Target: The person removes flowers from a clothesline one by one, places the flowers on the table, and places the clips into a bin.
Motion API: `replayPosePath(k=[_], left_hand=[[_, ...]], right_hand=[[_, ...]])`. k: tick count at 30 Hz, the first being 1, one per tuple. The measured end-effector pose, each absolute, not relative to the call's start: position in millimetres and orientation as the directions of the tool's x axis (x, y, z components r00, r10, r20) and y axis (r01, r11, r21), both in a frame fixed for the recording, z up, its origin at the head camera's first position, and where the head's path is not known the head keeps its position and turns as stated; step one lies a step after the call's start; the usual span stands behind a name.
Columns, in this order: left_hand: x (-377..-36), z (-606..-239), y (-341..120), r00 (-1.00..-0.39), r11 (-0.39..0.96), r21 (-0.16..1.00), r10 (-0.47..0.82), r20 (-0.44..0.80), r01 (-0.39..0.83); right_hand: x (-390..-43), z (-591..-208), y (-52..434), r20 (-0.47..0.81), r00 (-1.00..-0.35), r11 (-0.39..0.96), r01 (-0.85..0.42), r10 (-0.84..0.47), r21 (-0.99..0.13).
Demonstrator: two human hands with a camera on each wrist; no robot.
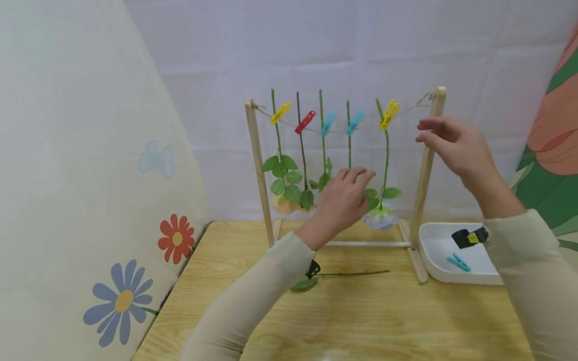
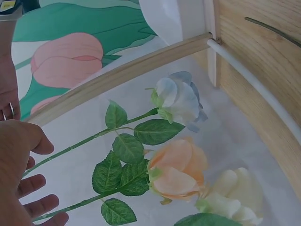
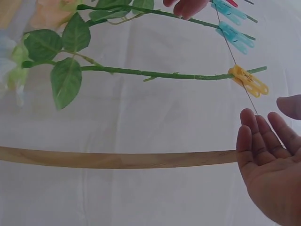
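At the string, your right hand (image 1: 451,145) hovers loose-fingered, holding nothing, just beside the yellow peg (image 1: 389,114). Your left hand (image 1: 345,198) is slack too — let it steady the stem (image 1: 386,150) gently.

Both arms wear long, close-fitting beige sleeves ending at the wrists. A black strap unit with a yellow patch (image 1: 470,237) sits at the right wrist, a black strap (image 1: 312,268) under the left.

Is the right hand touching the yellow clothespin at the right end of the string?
Apart. The right wrist view shows white backdrop between the right hand fingertips and the yellow clothespin.
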State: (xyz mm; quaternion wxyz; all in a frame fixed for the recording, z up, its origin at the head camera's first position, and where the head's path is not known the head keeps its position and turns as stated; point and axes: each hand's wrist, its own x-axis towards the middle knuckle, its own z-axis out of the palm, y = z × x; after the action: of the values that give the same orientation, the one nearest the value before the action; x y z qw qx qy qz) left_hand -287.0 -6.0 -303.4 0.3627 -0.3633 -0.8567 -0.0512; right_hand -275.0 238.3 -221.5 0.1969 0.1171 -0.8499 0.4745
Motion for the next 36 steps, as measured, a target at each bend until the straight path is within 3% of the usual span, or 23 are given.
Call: replayPosePath(k=[10, 21, 27, 36], left_hand=[[-295.4, -293.5, 0.5, -0.53, 0.743, -0.107, 0.563, 0.634, 0.661], [-306.7, -287.4, 10.8, -0.623, 0.742, 0.058, 0.514, 0.589, 0.668], [-310.4, -282.2, 20.1, -0.712, 0.757, 0.179, 0.467, 0.524, 0.628], [-323.3, -281.3, 26.2, -0.744, 0.723, 0.291, 0.442, 0.501, 0.626]], right_hand=[[-284.3, -201.8, 226.2, 0.431, -0.902, 0.455, -0.391, -0.016, -0.8], [-298.0, -188.7, 212.6, 0.475, -0.879, 0.355, -0.455, -0.032, -0.817], [-304.5, -183.6, 206.1, 0.424, -0.906, 0.425, -0.383, 0.002, -0.82], [-308.8, -171.5, 198.1, 0.35, -0.937, 0.493, -0.308, -0.008, -0.813]])
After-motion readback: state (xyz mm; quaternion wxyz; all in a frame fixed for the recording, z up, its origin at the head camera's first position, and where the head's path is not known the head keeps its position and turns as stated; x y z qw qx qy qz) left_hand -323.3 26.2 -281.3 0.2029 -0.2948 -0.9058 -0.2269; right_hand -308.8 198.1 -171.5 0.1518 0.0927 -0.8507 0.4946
